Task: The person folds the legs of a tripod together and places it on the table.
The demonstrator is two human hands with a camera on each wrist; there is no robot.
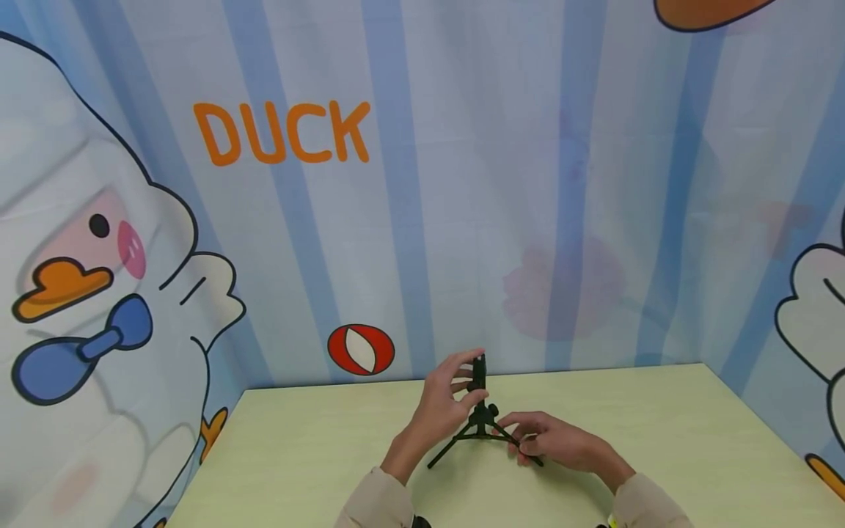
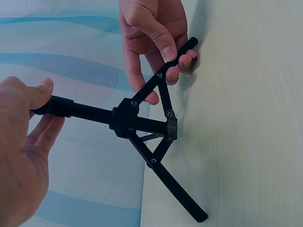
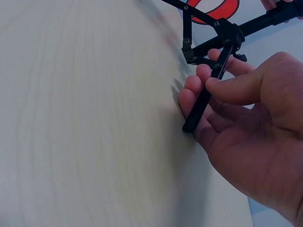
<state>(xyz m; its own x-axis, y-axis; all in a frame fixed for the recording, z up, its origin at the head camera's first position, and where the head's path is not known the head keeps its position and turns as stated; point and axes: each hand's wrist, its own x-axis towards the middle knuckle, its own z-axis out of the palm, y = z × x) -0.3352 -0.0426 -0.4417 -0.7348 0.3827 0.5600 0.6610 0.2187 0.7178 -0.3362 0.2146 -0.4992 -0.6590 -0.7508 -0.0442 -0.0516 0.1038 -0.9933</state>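
A small black tripod (image 1: 481, 416) stands upright over the table with its legs spread. My left hand (image 1: 444, 400) grips the upper end of its centre column between thumb and fingers. Lower down on the right, my right hand (image 1: 557, 442) pinches one leg (image 3: 203, 101) between thumb and fingers, close to the leg's end. Another leg (image 2: 182, 194) angles out freely on the opposite side, joined to the column by a hinged brace (image 2: 163, 150). A small knob (image 1: 493, 409) sticks out beside the hub where the legs meet.
The pale wooden table (image 1: 297, 455) reaches back to a blue-striped curtain (image 1: 462, 183) printed with ducks and lettering. A beige sleeve covers each forearm. Small dark objects (image 1: 420, 522) show at the bottom edge near the sleeves.
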